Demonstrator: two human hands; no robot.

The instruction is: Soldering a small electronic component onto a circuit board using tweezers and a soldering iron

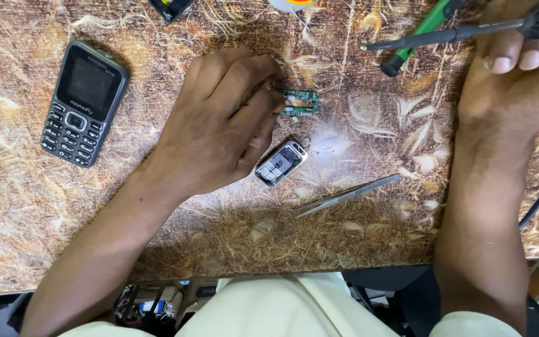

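On a mottled brown table (369, 249), the left hand (216, 125) pinches a circuit board (301, 103) above a key fob (281, 163), while the right hand (513, 68) grips a soldering iron (456, 34).

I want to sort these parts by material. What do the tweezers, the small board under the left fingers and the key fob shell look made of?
The tweezers look like bare polished metal: silvery with a bright glint. The small board, touched by the left hand, looks like green laminate circuit board with tiny metallic parts. The key fob shell looks shiny silver with dark buttons, either plated plastic or metal; the picture leaves that open.
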